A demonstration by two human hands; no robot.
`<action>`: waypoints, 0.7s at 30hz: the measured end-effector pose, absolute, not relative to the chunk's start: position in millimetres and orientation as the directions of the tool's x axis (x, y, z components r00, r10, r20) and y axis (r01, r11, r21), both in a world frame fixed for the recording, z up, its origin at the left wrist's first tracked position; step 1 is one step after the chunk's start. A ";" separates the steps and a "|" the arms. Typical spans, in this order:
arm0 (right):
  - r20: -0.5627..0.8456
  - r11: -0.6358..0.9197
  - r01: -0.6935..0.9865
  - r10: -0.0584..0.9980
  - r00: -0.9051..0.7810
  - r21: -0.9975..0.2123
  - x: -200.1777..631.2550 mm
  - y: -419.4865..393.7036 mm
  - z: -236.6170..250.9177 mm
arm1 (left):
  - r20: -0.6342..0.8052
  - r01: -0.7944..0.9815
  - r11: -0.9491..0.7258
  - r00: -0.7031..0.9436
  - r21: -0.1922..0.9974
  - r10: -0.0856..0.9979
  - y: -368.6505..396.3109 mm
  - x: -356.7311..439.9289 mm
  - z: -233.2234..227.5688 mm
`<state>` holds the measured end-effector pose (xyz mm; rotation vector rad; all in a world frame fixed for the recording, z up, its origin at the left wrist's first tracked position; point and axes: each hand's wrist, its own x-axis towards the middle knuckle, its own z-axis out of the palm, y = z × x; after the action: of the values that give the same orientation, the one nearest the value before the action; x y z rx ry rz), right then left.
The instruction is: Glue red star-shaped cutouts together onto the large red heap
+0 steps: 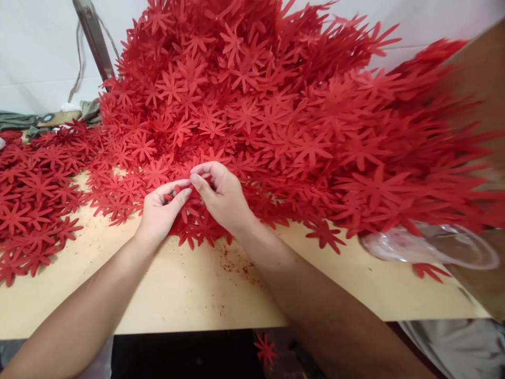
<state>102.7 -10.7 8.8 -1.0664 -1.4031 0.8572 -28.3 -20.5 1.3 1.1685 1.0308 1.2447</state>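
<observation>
My left hand and my right hand meet over the front of a big heap of red flower-shaped cutouts. Between them is a red flower cutout, pinched by thumb and fingers on both sides. Its petals poke out between my fingers, and much of it is hidden by them. Several more red cutouts lie on the table just below my wrists.
Pale wooden table carries red crumbs near its front edge. More cutouts spread at left. A clear plastic bag lies at right by a brown cardboard panel. One cutout sits below the table edge. A metal post stands behind.
</observation>
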 end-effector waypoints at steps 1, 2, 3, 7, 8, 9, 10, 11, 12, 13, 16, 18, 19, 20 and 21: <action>0.338 0.332 0.134 0.941 0.023 -0.933 101.1 -11.8 8.2 | 0.045 -0.154 -0.033 0.075 0.988 0.996 -19.8 -28.0 0.9; 0.342 0.336 0.132 0.940 0.021 -0.932 100.0 -12.4 7.8 | 0.039 -0.163 -0.026 0.077 0.986 0.996 -19.2 -27.9 1.0; 0.342 0.338 0.125 0.939 0.015 -0.933 99.3 -12.5 7.5 | 0.025 -0.176 -0.012 0.073 0.984 0.997 -18.8 -28.0 1.8; 0.324 0.326 0.096 0.945 -0.040 -0.940 98.4 -9.7 10.5 | -0.082 -0.297 0.077 -0.005 0.952 0.997 -17.0 -31.9 8.9; 0.319 0.322 0.090 0.947 -0.046 -0.942 98.3 -8.8 12.1 | -0.107 -0.318 0.096 -0.019 0.943 0.994 -16.0 -33.7 10.9; 0.316 0.319 0.084 0.947 -0.048 -0.944 98.1 -7.8 13.7 | -0.127 -0.328 0.114 -0.018 0.938 0.992 -14.8 -35.5 12.9; 0.315 0.318 0.078 0.948 -0.048 -0.945 97.9 -6.8 15.2 | -0.143 -0.319 0.137 0.005 0.938 0.990 -13.6 -37.2 14.6; 0.314 0.317 0.072 0.948 -0.045 -0.946 97.6 -5.7 16.5 | -0.153 -0.297 0.161 0.048 0.941 0.987 -12.6 -38.5 16.0; 0.313 0.316 0.068 0.949 -0.043 -0.946 97.4 -4.7 17.4 | -0.153 -0.271 0.171 0.088 0.947 0.984 -11.9 -39.2 17.2; 0.312 0.314 0.069 0.949 -0.041 -0.947 97.1 -3.7 18.0 | -0.150 -0.242 0.176 0.121 0.954 0.981 -11.6 -39.3 18.1; 0.307 0.311 0.086 0.950 -0.051 -0.947 96.2 -2.6 18.1 | -0.093 -0.214 0.109 0.081 0.971 0.992 -14.0 -35.9 20.7; 0.287 0.296 0.105 0.954 -0.088 -0.950 94.8 -3.8 18.0 | -0.080 -0.226 0.081 0.012 0.971 0.997 -17.5 -31.9 24.1; 0.276 0.287 0.113 0.955 -0.105 -0.951 93.8 -4.7 18.1 | -0.109 -0.226 0.107 0.003 0.968 0.994 -19.4 -29.7 26.4; 0.267 0.280 0.121 0.957 -0.115 -0.952 92.7 -5.5 18.5 | -0.141 -0.228 0.136 -0.005 0.964 0.990 -21.1 -27.8 29.0; 0.262 0.276 0.124 0.958 -0.116 -0.953 91.6 -5.9 18.9 | -0.169 -0.234 0.164 -0.005 0.958 0.986 -22.3 -26.3 31.5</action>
<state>91.6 -5.9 18.9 -1.0524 -1.5005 1.0034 -26.3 -22.3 31.5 0.9032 1.1278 1.2047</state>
